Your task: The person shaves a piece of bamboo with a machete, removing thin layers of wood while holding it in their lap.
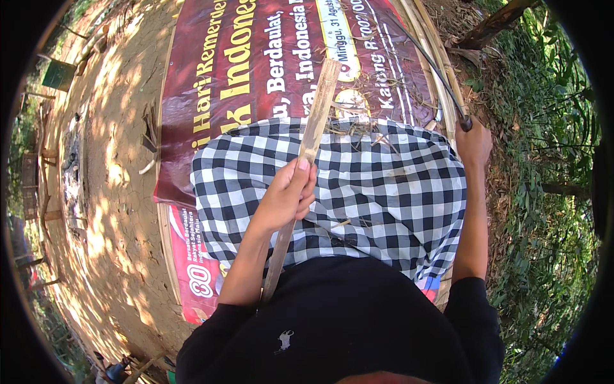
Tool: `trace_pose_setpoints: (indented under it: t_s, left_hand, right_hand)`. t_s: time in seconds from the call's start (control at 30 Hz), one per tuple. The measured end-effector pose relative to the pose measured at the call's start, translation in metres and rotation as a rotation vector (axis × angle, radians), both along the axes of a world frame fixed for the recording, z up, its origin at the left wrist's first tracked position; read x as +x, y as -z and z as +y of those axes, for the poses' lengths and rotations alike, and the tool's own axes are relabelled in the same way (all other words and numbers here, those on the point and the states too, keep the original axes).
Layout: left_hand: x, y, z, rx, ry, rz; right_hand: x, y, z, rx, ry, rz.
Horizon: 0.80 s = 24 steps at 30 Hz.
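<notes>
My left hand (pixel 286 195) grips a long flat bamboo strip (pixel 316 118) that runs from my chest up over my lap. A black-and-white checked cloth (pixel 377 185) covers my lap, with thin bamboo shavings lying on it. My right hand (pixel 473 144) is stretched out to the right and closed around the handle of a long thin dark blade (pixel 435 64), which curves away toward the top of the view.
A dark red printed banner (pixel 268 57) lies spread on the ground under me. Long bamboo strips (pixel 441 70) lie along its right edge. Bare sunlit dirt (pixel 115 192) is on the left, green plants (pixel 543 192) on the right.
</notes>
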<state>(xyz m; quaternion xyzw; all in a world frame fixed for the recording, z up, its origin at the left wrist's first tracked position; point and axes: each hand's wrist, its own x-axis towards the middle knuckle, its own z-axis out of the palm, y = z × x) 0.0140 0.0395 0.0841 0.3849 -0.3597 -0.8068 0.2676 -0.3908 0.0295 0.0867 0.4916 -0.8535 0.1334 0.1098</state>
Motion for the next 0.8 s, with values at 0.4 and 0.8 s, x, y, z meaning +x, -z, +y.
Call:
trace_pose_setpoints:
  t_s: [0.4, 0.8]
  left_hand:
    - [-0.033, 0.000, -0.012, -0.173, 0.073, -0.036]
    - [-0.035, -0.006, 0.008, -0.199, 0.006, -0.122]
  right_hand:
    - [0.134, 0.016, 0.035, -0.092, -0.715, -0.203]
    - [0.082, 0.046, 0.006, -0.019, -0.724, -0.151]
